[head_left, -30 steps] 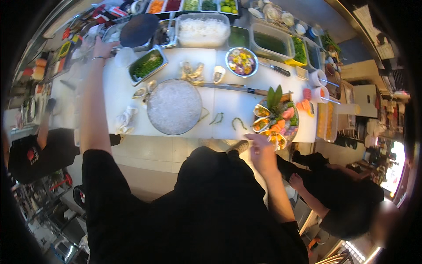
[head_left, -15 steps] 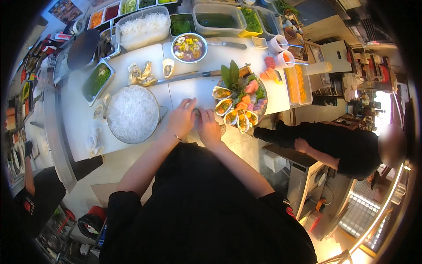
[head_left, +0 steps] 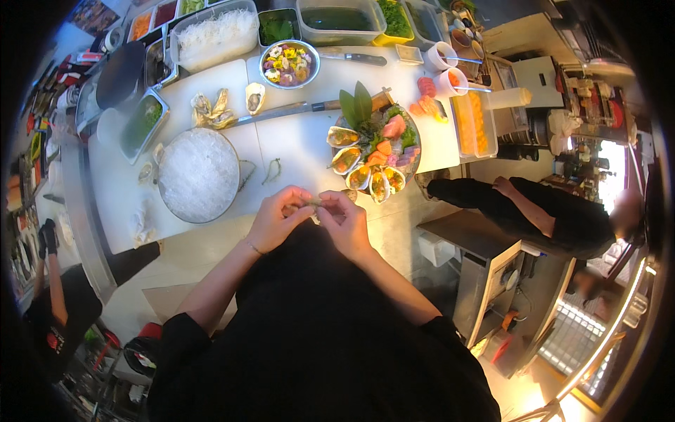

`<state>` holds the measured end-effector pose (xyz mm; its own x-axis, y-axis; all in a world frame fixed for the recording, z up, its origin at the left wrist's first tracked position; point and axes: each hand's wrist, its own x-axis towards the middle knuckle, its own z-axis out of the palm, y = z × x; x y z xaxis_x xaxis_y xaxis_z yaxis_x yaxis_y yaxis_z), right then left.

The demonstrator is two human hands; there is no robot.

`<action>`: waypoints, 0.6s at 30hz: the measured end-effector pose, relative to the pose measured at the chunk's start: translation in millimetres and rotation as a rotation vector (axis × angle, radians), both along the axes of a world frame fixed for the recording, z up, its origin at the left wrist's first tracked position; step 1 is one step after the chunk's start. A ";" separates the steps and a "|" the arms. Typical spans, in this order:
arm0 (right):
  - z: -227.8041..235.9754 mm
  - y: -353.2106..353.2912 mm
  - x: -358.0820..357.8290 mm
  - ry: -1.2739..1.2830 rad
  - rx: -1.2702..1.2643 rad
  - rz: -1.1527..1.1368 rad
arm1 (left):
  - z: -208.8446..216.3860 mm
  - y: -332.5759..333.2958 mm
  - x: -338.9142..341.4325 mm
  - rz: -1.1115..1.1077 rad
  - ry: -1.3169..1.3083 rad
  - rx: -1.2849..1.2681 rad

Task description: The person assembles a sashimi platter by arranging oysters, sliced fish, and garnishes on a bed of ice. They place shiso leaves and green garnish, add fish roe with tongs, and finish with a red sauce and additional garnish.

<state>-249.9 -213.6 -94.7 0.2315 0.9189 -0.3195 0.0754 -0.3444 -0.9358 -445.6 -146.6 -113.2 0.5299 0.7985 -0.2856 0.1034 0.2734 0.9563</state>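
Close to my body, just off the board's front edge, my left hand (head_left: pixel 283 219) and my right hand (head_left: pixel 344 224) meet with bent fingers. Their fingertips pinch a small, pale greenish thing too small to name. A thin, dark green curved strand (head_left: pixel 272 171) lies on the white cutting board (head_left: pixel 288 144) ahead of them. Another strand (head_left: pixel 245 173) is beside a round bowl of crushed ice (head_left: pixel 199 174) at left. Ahead and right, a round platter carries dressed oysters in shells (head_left: pixel 358 177), orange and pink fish pieces (head_left: pixel 394 127) and upright green leaves (head_left: pixel 356 104).
A long knife (head_left: pixel 285 110) lies across the board near oyster shells (head_left: pixel 212 109). Behind it stand a bowl of flowers (head_left: pixel 289 65), a tub of white shreds (head_left: pixel 215 36) and a second knife (head_left: pixel 362 59). Co-workers stand at right (head_left: pixel 562 218) and left (head_left: pixel 60 302).
Both hands have come back from the board toward my body, still fingertip to fingertip. The strand on the board, hidden behind them before, now shows. The co-worker at right has shifted an arm.
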 end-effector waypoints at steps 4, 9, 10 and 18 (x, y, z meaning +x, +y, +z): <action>35.2 -1.9 32.5 -0.493 0.168 0.307 | 18.7 -16.0 14.3 -0.048 0.003 -0.108; 42.6 49.8 83.6 -0.837 0.427 0.401 | 16.7 -17.0 37.2 0.107 -0.076 -0.236; 45.9 56.0 87.0 -0.844 0.431 0.440 | 16.0 -17.0 40.3 0.192 -0.162 -0.338; 73.2 0.4 60.5 -0.520 0.259 0.414 | 45.2 -32.5 64.5 0.198 -0.431 -0.761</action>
